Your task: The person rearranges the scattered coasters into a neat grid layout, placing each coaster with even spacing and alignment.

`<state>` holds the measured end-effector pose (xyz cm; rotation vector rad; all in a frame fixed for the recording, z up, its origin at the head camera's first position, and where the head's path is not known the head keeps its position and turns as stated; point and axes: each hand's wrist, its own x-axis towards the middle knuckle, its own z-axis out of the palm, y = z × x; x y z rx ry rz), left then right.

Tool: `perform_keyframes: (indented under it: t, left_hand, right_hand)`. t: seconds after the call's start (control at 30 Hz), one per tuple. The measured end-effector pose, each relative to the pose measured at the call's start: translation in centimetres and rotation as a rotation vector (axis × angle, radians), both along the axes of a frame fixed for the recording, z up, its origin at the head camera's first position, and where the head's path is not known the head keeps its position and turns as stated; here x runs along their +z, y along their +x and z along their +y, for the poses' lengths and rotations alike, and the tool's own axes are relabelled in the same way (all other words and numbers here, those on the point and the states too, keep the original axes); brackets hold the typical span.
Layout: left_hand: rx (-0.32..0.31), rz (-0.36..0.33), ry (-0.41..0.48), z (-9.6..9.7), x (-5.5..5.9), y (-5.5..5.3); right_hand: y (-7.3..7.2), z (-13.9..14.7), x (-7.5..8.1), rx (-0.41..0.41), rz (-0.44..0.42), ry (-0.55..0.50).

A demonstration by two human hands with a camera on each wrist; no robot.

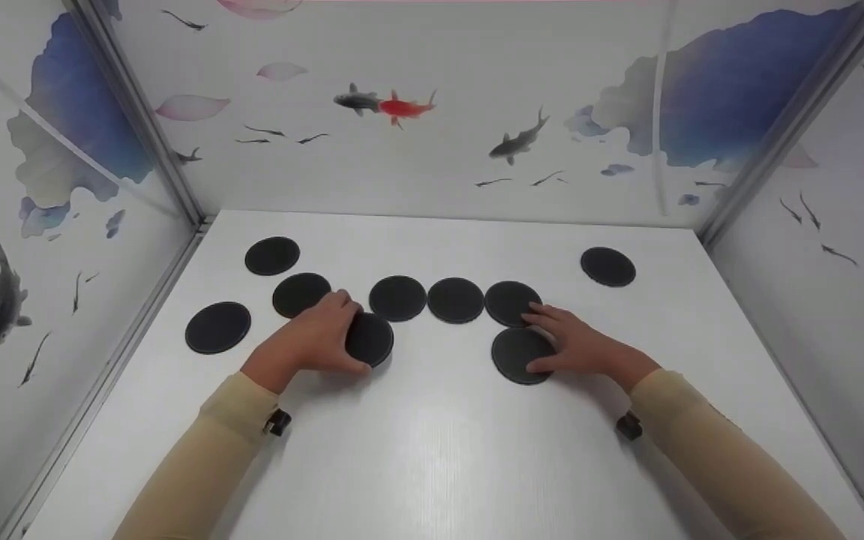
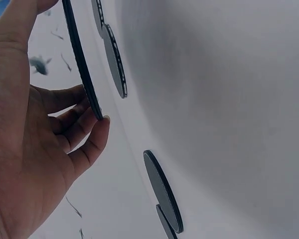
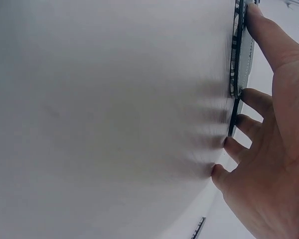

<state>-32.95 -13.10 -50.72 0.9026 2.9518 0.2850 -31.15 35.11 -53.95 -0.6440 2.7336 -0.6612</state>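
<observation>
The left hand (image 1: 318, 335), fingers curled, grips a thin round black disc (image 1: 372, 339) above the white surface (image 1: 439, 450). The right hand (image 1: 580, 345), fingers spread, touches a second black disc (image 1: 514, 354).

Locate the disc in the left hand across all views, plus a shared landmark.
Head: left of centre, the black disc in the left hand.
Left wrist: upper left, the black disc nearly edge-on, cut by the top edge.
Right wrist: not in it.
Shared landmark: white tabletop, in all three.
</observation>
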Motion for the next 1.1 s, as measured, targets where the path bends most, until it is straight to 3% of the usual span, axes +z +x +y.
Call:
perform_keyframes:
  t: [0.33, 1.1]
  left_hand:
    - [-0.045, 0.013, 0.023, 1.8, 0.5, -0.2]
    - [-0.132, 0.043, 0.036, 6.3, 0.5, -1.0]
  right_hand:
    - [0.0, 0.0, 0.2, 0.001, 0.003, -0.002]
    - [-0.1, 0.1, 0.0, -0.003, -0.005, 0.030]
